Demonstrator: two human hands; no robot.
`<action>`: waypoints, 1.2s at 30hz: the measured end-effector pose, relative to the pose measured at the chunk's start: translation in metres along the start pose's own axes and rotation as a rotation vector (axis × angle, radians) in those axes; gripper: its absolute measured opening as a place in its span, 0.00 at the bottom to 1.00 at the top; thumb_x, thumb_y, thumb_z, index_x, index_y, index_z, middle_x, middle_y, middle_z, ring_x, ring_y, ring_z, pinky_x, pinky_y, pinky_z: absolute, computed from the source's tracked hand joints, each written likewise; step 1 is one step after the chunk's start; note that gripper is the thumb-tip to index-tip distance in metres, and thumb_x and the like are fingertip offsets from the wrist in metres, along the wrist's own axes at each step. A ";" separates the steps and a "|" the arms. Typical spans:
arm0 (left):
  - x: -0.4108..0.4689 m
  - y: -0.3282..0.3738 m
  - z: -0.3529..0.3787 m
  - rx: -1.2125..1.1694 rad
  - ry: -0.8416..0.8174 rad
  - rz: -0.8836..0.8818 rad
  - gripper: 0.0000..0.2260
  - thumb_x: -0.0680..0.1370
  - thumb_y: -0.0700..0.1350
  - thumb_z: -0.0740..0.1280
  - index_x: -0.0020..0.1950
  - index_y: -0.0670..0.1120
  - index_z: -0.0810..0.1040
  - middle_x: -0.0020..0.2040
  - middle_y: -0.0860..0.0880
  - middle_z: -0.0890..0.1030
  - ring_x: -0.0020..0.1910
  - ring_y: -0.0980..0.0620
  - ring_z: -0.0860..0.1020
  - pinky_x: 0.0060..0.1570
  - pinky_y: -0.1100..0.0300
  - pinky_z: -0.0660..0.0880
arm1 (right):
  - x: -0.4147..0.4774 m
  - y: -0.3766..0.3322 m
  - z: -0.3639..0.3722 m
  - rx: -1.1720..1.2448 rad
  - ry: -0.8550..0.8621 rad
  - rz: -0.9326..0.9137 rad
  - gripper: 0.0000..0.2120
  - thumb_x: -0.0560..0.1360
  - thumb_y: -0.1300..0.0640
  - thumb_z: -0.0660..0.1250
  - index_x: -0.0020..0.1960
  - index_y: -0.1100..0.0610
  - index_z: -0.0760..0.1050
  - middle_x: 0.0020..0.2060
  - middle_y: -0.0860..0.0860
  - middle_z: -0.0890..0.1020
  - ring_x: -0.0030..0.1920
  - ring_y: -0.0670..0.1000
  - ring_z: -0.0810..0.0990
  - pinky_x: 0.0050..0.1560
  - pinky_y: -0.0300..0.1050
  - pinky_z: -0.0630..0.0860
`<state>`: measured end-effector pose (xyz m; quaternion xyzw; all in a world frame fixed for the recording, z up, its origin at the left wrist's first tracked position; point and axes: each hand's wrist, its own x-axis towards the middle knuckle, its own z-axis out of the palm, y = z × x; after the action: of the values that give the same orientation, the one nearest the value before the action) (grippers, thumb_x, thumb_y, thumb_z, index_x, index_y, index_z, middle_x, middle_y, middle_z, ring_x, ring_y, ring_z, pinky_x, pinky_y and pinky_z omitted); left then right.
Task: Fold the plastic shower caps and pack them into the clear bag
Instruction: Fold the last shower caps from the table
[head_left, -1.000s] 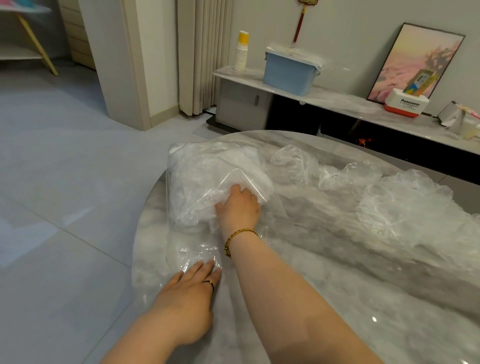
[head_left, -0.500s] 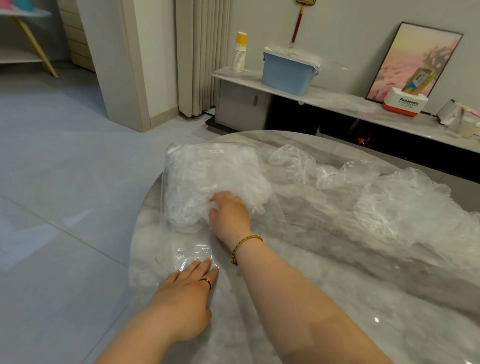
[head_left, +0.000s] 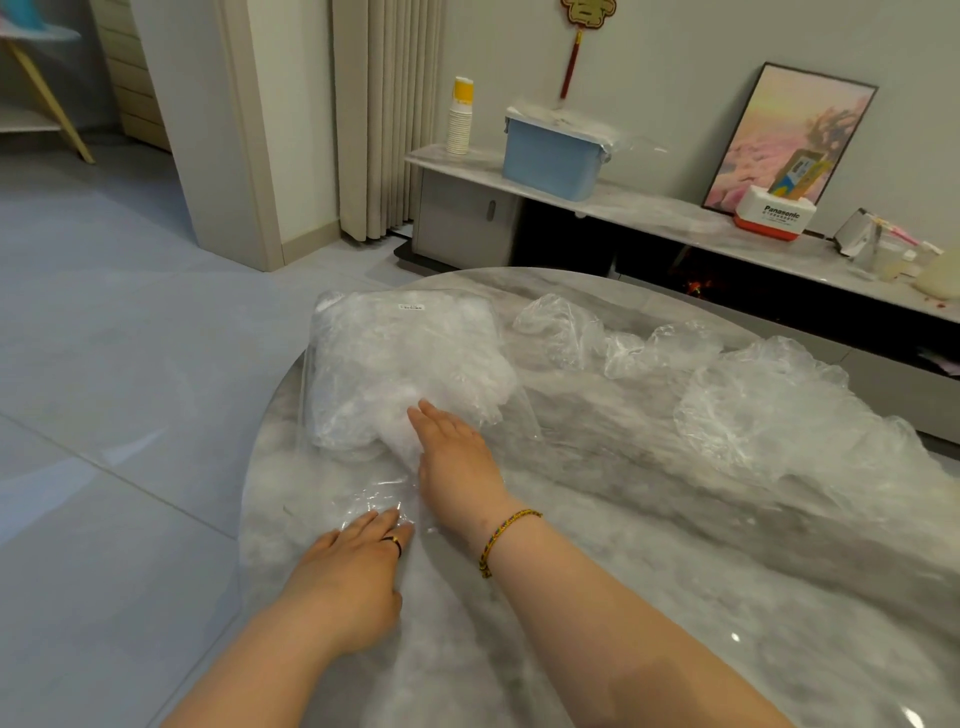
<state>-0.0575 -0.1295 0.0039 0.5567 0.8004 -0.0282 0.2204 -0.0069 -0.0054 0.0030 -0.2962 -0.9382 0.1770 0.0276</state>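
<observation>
A clear bag (head_left: 405, 364) lies on the left part of a round marble desk (head_left: 649, 597), close to the desk's edge. Its far end bulges with crumpled white plastic shower caps packed inside, and a small white label shows near the top. Its near end lies flat and thin on the desk.

The right hand (head_left: 457, 457) rests palm down at the near edge of the stuffed part. Its fingers (head_left: 434, 418) are straight and held close together, lying against the plastic without curling round it. A braided bracelet (head_left: 506, 538) sits on that wrist.

The left hand (head_left: 353, 571) lies flat on the desk nearer the person. Its fingers (head_left: 376, 525) are straight and side by side, their tips pressing the flat near end of the bag onto the desk. One finger wears a dark ring (head_left: 393, 544). The two hands are near each other but not touching.

To the right, loose shower caps (head_left: 769, 415) lie puffed up in a heap on the desk, with two smaller ones (head_left: 561, 327) beyond it, just beside the bag.

Behind the desk, a low shelf (head_left: 649, 213) against the wall carries a stack of paper cups (head_left: 460, 124), a blue bin (head_left: 550, 161) and a framed picture (head_left: 789, 135).
</observation>
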 end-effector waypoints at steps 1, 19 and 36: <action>0.001 0.001 0.000 -0.011 0.023 -0.008 0.28 0.80 0.44 0.54 0.77 0.50 0.46 0.77 0.52 0.42 0.76 0.54 0.44 0.71 0.61 0.46 | -0.005 0.002 -0.003 0.016 0.000 -0.005 0.30 0.77 0.69 0.52 0.76 0.55 0.47 0.76 0.50 0.49 0.75 0.50 0.48 0.73 0.43 0.43; -0.002 -0.003 0.000 0.043 -0.023 -0.017 0.28 0.80 0.43 0.53 0.77 0.50 0.45 0.77 0.53 0.41 0.75 0.56 0.43 0.71 0.55 0.37 | 0.039 -0.008 -0.009 -0.454 0.016 -0.112 0.16 0.76 0.65 0.56 0.63 0.61 0.69 0.61 0.56 0.69 0.63 0.57 0.65 0.60 0.45 0.61; 0.000 0.002 -0.003 0.060 -0.026 -0.042 0.29 0.79 0.44 0.54 0.77 0.52 0.44 0.77 0.53 0.41 0.75 0.56 0.43 0.72 0.53 0.38 | 0.014 -0.005 0.005 -0.283 0.150 -0.134 0.23 0.76 0.66 0.54 0.71 0.60 0.59 0.63 0.56 0.67 0.63 0.57 0.63 0.61 0.45 0.56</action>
<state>-0.0566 -0.1282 0.0068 0.5457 0.8078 -0.0639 0.2134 -0.0217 -0.0026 -0.0009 -0.2462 -0.9667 0.0185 0.0675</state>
